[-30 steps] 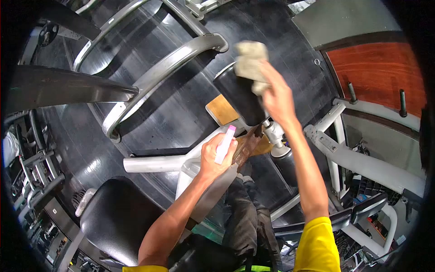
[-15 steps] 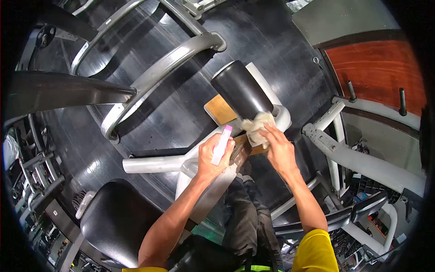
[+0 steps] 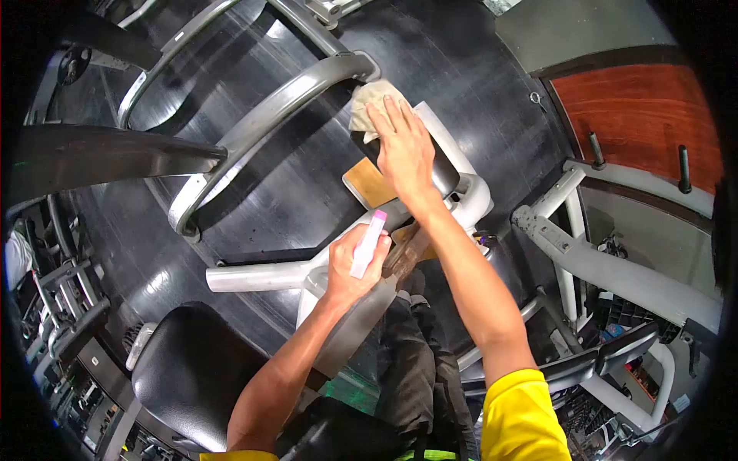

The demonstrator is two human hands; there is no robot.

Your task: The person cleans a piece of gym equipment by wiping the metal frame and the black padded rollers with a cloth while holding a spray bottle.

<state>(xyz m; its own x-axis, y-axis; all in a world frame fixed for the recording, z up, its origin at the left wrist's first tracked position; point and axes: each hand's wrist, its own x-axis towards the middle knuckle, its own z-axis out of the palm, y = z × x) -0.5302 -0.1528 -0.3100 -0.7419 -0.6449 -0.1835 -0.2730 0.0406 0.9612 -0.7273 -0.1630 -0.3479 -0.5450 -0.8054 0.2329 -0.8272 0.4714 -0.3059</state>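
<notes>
My right hand (image 3: 406,154) lies on a crumpled cream cloth (image 3: 372,107), its fingers stretched over it and pressing it on the far end of a black cylindrical pad (image 3: 444,170). Wrapped round a white bottle with a pink top (image 3: 369,244) is my left hand (image 3: 346,267), held just above the machine's pale frame. A tan wooden-looking plate (image 3: 369,184) shows beside the pad, left of my right wrist. My right forearm hides part of the pad.
A curved grey metal tube (image 3: 284,100) rises at the upper left. At the lower left is a black padded seat (image 3: 192,373). White machine arms (image 3: 615,269) and a reddish-brown panel (image 3: 638,123) stand on the right. The floor is dark rubber.
My right hand has moved with the cloth from the pad's near end up to its far end, and its fingers are now straighter. My left hand has shifted slightly left with the bottle.
</notes>
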